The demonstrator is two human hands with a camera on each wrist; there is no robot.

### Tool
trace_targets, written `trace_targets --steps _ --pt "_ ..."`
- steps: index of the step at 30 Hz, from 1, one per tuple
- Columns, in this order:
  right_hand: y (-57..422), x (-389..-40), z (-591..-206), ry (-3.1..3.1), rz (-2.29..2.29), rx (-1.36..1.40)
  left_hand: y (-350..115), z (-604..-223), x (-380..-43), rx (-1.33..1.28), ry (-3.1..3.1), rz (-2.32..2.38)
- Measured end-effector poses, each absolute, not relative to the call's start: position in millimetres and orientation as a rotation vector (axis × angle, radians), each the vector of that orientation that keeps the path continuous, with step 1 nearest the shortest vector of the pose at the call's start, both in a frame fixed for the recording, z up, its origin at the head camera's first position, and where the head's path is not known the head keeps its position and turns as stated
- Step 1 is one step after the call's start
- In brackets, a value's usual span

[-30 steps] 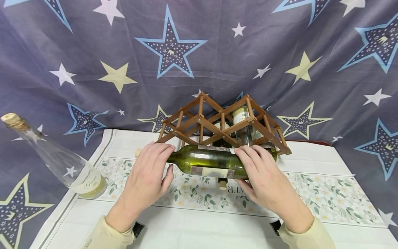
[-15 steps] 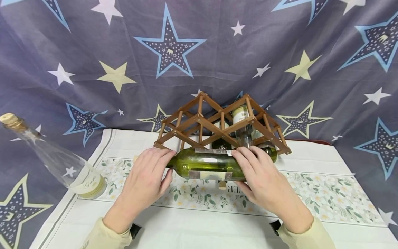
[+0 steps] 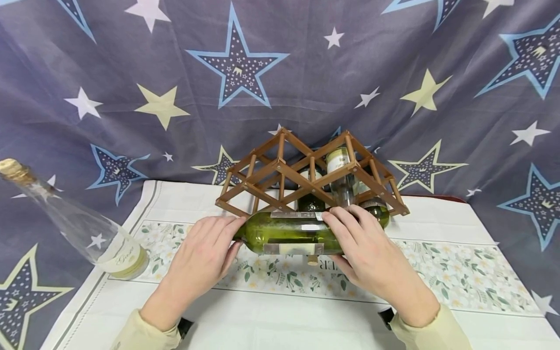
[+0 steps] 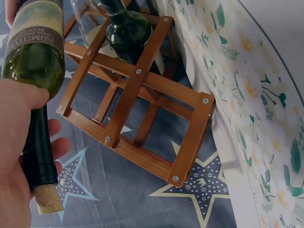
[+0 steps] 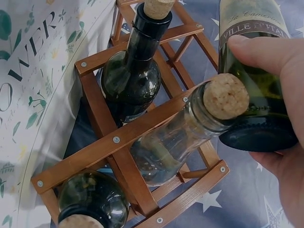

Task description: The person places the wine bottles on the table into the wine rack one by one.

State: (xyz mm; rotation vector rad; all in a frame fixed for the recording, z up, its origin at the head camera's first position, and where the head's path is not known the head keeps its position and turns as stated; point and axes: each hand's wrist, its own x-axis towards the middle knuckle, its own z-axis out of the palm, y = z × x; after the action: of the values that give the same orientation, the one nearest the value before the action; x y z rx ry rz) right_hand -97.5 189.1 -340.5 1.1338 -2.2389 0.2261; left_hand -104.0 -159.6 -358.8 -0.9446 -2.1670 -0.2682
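A green wine bottle [image 3: 288, 233] with a cork [image 4: 49, 199] in its mouth lies level in the air before the wooden wine rack [image 3: 280, 166]. My left hand [image 3: 203, 253] grips its neck, which hides the cork in the head view. Around the base end, my right hand [image 3: 372, 248] holds the bottle, thumb on its label side in the right wrist view. Several corked bottles lie in the rack: a dark green bottle [image 5: 130, 80], a clear bottle [image 5: 164, 152] and another green bottle [image 5: 95, 194] at the rack's low end.
A tall clear bottle [image 3: 78, 223] with a cork stands on the left of the table. A white tablecloth [image 3: 271, 316] with a floral band covers the table. Behind the rack hangs a star-patterned cloth [image 3: 302, 73]. The rack's left cells hold no bottles.
Both hands have lowered the green bottle slightly toward me and a little to the left, uncovering more of the rack's lower front. Their hold stays the same.
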Motion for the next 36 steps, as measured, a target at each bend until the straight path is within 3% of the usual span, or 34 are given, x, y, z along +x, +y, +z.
trace_targets --steps 36 --pt "181 -92 -324 -2.072 0.34 1.133 -173 -373 -93 -0.906 -2.2 -0.351"
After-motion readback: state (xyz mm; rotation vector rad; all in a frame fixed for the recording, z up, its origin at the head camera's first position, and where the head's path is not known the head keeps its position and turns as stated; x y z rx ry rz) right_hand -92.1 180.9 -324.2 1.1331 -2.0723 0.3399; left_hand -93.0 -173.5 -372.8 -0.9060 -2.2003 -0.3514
